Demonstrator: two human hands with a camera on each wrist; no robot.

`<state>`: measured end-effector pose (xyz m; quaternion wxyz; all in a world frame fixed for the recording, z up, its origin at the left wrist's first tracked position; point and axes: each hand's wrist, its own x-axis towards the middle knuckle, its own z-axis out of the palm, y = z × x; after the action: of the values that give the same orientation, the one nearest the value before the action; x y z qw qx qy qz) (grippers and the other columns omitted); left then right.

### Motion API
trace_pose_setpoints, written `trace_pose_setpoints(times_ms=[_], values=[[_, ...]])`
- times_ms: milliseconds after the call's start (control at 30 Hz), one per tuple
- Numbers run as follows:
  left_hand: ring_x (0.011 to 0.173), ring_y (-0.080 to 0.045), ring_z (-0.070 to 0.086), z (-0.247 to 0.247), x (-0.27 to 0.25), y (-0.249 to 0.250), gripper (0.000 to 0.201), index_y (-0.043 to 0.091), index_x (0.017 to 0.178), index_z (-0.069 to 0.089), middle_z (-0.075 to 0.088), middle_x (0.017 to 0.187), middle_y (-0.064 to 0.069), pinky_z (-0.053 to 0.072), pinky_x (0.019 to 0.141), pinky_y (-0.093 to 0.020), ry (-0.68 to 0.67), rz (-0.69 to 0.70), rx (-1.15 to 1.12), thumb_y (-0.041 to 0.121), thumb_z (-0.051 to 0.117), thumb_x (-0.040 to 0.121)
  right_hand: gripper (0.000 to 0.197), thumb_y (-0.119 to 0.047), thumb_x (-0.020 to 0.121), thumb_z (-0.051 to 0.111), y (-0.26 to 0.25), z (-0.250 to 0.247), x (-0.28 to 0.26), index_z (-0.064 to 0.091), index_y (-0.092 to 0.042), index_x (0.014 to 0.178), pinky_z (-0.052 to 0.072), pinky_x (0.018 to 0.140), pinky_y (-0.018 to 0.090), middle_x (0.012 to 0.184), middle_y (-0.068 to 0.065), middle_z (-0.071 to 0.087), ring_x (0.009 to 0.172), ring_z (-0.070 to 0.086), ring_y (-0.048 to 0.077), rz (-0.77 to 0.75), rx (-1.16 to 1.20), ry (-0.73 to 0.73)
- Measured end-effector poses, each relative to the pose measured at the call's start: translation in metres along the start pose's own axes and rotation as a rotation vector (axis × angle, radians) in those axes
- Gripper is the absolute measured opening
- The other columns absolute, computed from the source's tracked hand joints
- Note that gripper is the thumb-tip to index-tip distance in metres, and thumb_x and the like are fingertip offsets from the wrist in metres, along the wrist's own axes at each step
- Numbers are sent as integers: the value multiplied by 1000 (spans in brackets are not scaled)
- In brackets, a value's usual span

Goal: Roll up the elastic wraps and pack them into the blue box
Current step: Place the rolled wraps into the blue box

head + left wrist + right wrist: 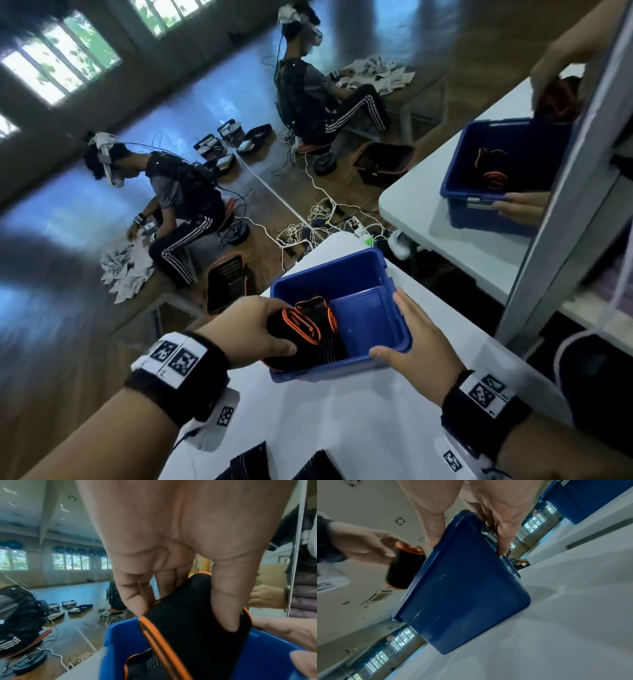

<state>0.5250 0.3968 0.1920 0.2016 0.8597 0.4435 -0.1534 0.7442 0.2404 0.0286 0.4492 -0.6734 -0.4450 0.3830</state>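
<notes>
The blue box (370, 329) stands on the white table (342, 418). My left hand (274, 334) grips a rolled black wrap with orange edging (301, 330) just above the box's near left corner; in the left wrist view the thumb and fingers pinch that roll (192, 626) over the box (120, 642). Other rolled wraps (317, 306) lie inside at the left. My right hand (407, 329) clasps the box's right rim, and in the right wrist view its fingers (503, 540) and thumb hook over the rim of the box (462, 581).
Two flat black wraps (246, 462) (318, 464) lie at the table's near edge. A mirror (513, 154) to the right reflects the table and box. The table's left edge drops to a wooden floor, where seated people (178, 205) handle cloths among cables.
</notes>
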Motion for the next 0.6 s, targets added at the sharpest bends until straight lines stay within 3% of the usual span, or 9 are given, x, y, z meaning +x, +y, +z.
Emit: trace_pose_setpoints(times_ms=[167,267,400,600], values=[[84,-9,66,5,64,37,39,26,105,70,73,91,7,55,80,-28,-95,56,215,31,79,67,104,-41,71,83,2,0,4,22,-35,155,31,119,30,160,-23,21,143,24,-8,2,47,-9],[85,-16,67,21,94,54,42,20,101,72,73,91,3,55,77,-31,-165,62,288,36,85,64,104,-45,66,83,8,1,7,25,-36,153,38,115,37,158,-21,28,142,32,-2,-2,83,-27],[84,-20,70,46,121,67,48,17,101,74,74,90,-1,59,78,-36,-239,51,311,39,89,61,108,-42,68,84,7,-1,9,20,-36,155,26,121,28,161,-24,15,145,15,-12,-27,54,-31],[91,-24,68,72,136,80,52,18,106,69,70,97,-3,58,77,-35,-259,83,399,40,89,63,107,-42,73,83,10,-2,10,14,-35,156,19,122,22,162,-24,9,145,9,-14,-52,31,-46]])
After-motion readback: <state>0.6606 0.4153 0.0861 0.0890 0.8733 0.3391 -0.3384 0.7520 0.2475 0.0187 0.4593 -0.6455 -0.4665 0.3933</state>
